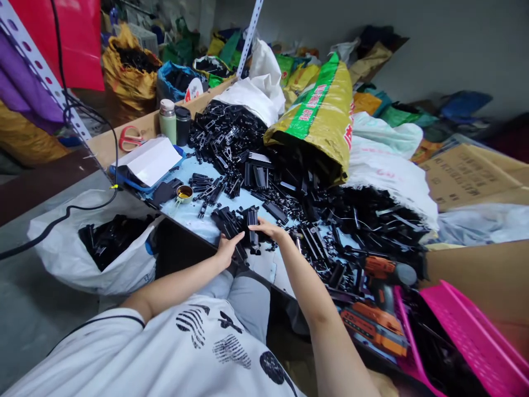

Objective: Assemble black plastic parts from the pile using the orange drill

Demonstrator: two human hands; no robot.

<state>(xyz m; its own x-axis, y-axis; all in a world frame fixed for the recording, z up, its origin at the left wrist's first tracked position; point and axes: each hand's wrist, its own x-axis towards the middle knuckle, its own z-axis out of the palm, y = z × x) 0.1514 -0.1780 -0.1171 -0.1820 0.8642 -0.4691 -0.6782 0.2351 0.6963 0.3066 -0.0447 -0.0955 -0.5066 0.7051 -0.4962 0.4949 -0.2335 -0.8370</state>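
Observation:
Both my hands rest at the near edge of a light blue table (194,212) strewn with black plastic parts (231,138). My left hand (228,247) grips a small bundle of black plastic pieces (244,231) from the left. My right hand (270,229) lies over the same bundle from the right, fingers curled on its top. More black strips (264,177) lie just beyond the bundle.
An orange cordless drill (380,300) lies at my right, next to a pink crate (467,336). A yellow-green sack (322,118) spills parts at centre. A white bag of parts (103,242) sits on the floor at left. Two flasks (176,122), red scissors (130,138) and a small yellow cup (184,193) stand far left.

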